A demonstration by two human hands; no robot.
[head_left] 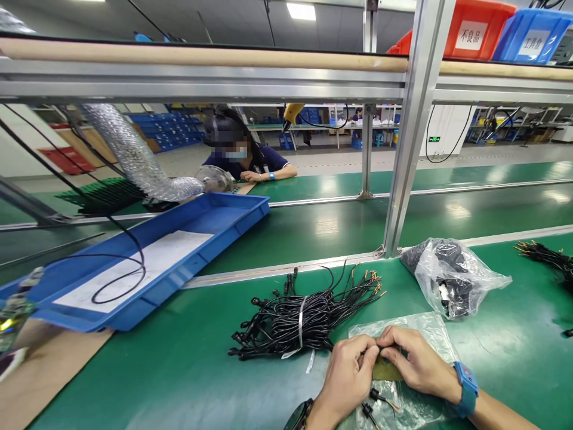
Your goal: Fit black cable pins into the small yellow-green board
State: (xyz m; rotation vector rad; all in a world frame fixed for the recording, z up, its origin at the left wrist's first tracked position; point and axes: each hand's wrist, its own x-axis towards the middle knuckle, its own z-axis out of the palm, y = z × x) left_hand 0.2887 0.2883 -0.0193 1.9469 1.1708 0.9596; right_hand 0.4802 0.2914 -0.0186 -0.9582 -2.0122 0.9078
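My left hand (347, 376) and my right hand (414, 358) meet low in the head view, fingers pinched together over a small olive-green piece (385, 371) and a thin black wire. They rest on a clear plastic bag (405, 403) that lies flat on the green mat, with short black connector leads (373, 401) on it. Just left of my hands lies a tied bundle of black wires (299, 319) with gold-tipped ends. My right wrist wears a blue band, my left a dark watch.
A blue tray (188, 254) holding a white sheet and a black cable loop sits at the left. A crumpled bag of black parts (450, 278) lies right of the metal post (405, 149). More wires (548, 260) lie far right. A person works across the conveyor.
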